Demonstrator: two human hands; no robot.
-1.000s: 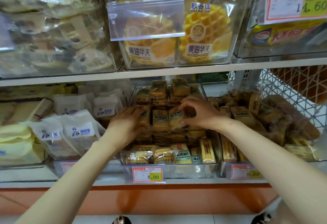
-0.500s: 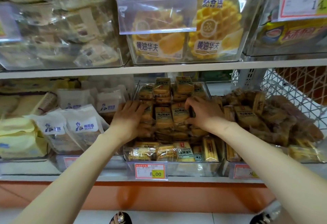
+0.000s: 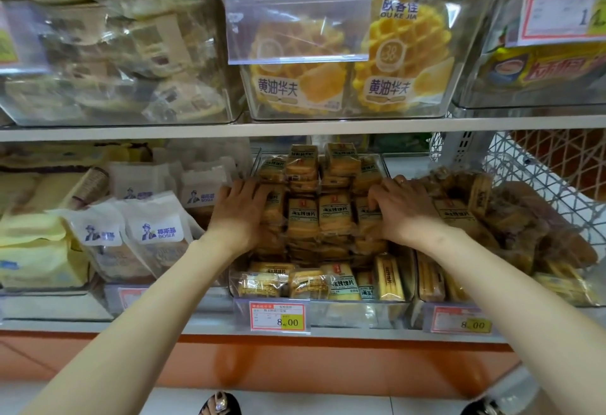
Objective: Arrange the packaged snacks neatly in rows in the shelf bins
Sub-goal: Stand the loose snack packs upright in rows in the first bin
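A clear shelf bin on the lower shelf holds several golden-brown packaged snacks stacked upright in rows. More packs lie flat at the front. My left hand presses flat against the left side of the stack, fingers together. My right hand presses against the right side, fingers curled onto the outer packs. The stack sits squeezed between both palms. Neither hand lifts a pack.
White paper-bagged bread fills the bin to the left, and darker brown packs fill the bin to the right beside a white mesh basket. Waffle packs sit in a bin on the shelf above. Price tags hang on the bin fronts.
Both hands have slid apart from the middle of the stack to its left and right sides. The view has moved closer and tilted slightly upward.
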